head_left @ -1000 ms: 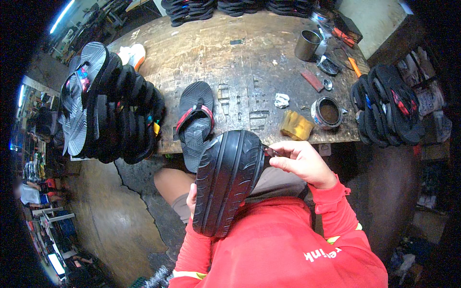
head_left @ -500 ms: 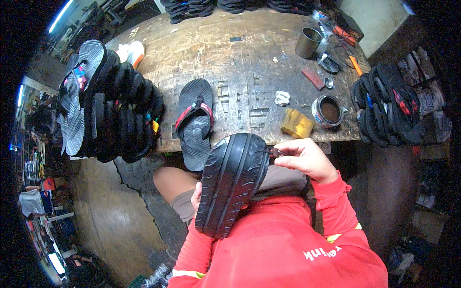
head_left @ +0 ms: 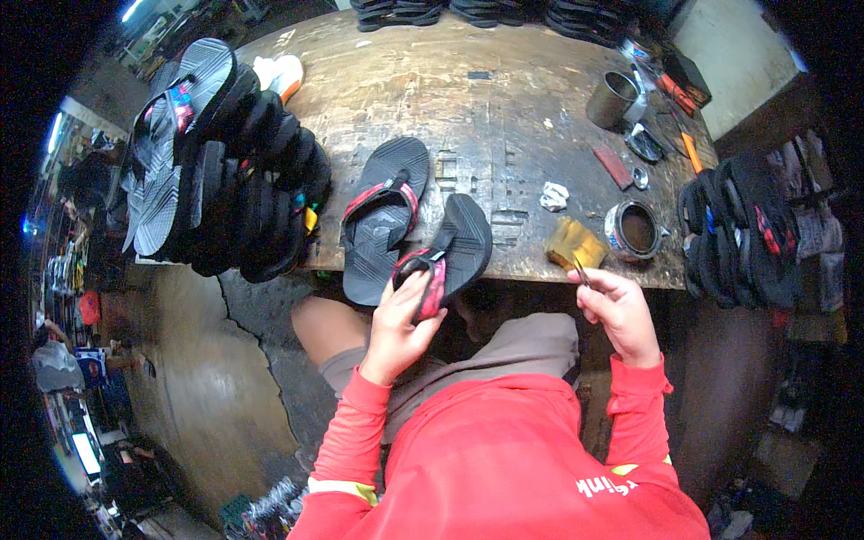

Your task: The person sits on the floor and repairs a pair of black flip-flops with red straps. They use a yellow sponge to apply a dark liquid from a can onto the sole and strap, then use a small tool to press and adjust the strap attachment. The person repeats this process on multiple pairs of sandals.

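The sandal [head_left: 470, 236] has turned strap-up in the head view, now beside its mate [head_left: 402, 157] at the table [head_left: 423, 81] edge. The left hand [head_left: 400, 328] curls closed on it; the right hand [head_left: 624, 313], drawn away, pinches a small tool [head_left: 581, 274]. Both straps look fitted; what remains, I cannot tell.

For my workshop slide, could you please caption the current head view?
Left hand on a black sandal at the workbench, right hand holding a small pointed tool.
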Demonstrator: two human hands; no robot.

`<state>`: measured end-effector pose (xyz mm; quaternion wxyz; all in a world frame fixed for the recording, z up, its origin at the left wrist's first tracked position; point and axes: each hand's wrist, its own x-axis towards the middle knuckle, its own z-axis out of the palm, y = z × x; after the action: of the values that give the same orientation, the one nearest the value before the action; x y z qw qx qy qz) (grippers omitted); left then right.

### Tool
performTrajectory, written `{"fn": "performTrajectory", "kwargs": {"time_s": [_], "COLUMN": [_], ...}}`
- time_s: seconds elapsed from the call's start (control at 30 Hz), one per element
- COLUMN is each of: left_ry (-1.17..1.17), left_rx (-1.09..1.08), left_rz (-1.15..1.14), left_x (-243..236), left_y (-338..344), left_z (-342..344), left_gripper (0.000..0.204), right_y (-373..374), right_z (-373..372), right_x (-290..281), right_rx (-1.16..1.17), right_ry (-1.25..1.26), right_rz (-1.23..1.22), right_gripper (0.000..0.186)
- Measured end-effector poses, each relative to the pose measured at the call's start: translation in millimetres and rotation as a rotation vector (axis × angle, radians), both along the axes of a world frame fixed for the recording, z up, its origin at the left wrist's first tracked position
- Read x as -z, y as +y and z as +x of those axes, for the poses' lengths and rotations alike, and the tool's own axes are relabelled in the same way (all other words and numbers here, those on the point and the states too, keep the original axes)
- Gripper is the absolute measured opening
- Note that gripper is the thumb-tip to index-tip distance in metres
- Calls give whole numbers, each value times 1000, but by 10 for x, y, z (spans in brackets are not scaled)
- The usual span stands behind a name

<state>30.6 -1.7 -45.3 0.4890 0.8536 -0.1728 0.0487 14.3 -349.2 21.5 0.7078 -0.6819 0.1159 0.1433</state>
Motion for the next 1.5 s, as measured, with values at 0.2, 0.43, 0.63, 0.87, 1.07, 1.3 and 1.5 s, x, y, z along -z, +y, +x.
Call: {"fn": "performTrajectory", "kwargs": {"time_s": [0.2,0.43,0.63,0.87,1.07,1.3,1.5], "left_ry": [-350,-463,-524,-555,-537,-512,-517], "left_rx": [214,203,253,251,241,247,233], "left_rz": [471,369,381,300,239,214,197], "left_x": [121,354,481,628,636,619,594], "left_y": [-201,-421,-367,-332,-319,-322,-330], "left_z": [-76,53,103,110,115,128,125], "left_gripper": [55,41,36,26,25,26,25], "right_y": [-109,-30,256,942,1330,1320,1376], "right_z": [44,646,1519,2296,2421,2357,2283], "right_x": [-97,-250,-302,32,235,63,80], "right_rx": [-61,-274,-667,-1288,-1541,-1500,-1477], "right_ry": [-48,-105,-345,-447,-302,-221,-311], "right_rz": [-29,-106,-546,-822,-758,-796,-836], "right_gripper": [38,38,40,40,37,30,28]}}
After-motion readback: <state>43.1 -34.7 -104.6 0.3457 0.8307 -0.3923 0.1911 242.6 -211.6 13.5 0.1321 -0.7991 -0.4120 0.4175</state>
